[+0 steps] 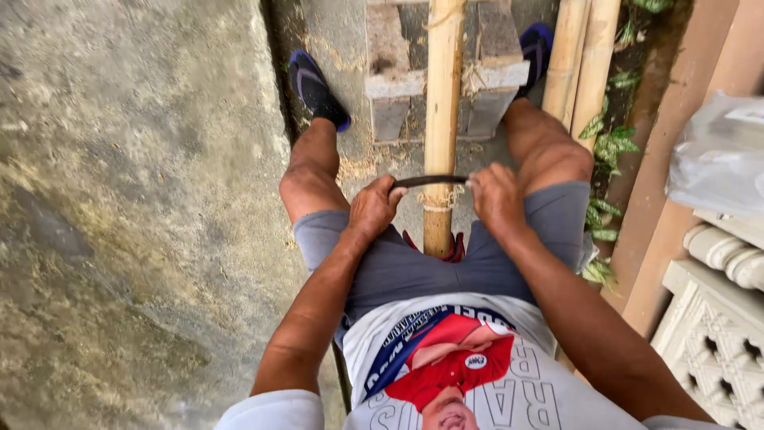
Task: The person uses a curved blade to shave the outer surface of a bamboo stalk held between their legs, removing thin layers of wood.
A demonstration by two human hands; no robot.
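Blade ends: the curved dark blade [430, 181] vanishes at each end inside the closed hands, left [372, 209] and right [496, 199]; its handles cannot be seen.
Bamboo pole [442, 103]: far end cut off by the top edge beyond the hands; near end hidden between the thighs.
Spare poles [581, 64]: beyond the right hand, tops cut off.
Plastic bag [720, 155]: right of the right hand, cropped; contents unreadable.
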